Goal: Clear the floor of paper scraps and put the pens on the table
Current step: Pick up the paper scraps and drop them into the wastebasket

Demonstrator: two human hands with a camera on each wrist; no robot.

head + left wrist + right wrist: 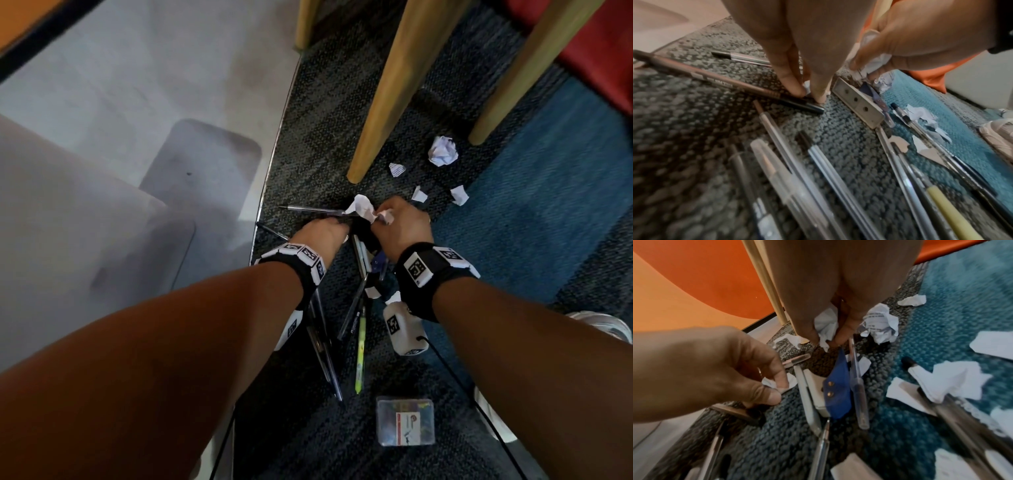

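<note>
Two hands work low over the carpet (342, 113), just beside its curved metal edge strip where the grey floor (144, 78) begins. The left hand (320, 233) reaches down with fingers (791, 84) together, its grip narrow, pinching a small white scrap (774, 382) against the carpet right at the end of a brown pen (715, 79). The right hand (400, 226) has its grip closed round a wad of crumpled paper (827, 327), fingertips pointing down at the carpet. A slim pen (308, 209) lies crosswise just beyond the left hand. More pens (322, 329) lie scattered under and between the forearms, a yellow-green one (360, 349) among them, and a clear pen (857, 386) lies beside a blue and white clip-like piece (835, 391) below the right hand. Loose scraps remain on the carpet beyond the right hand: a crumpled ball (442, 150) near a wooden leg (387, 92), and three smaller bits (419, 194) towards the blue part of the carpet. In the right wrist view further torn pieces (953, 381) lie over a dark pen (941, 395). A clear plastic card case (406, 420) lies near the bottom edge of the head view, close to a white shoe (599, 325). The desk itself cannot be made out.
</note>
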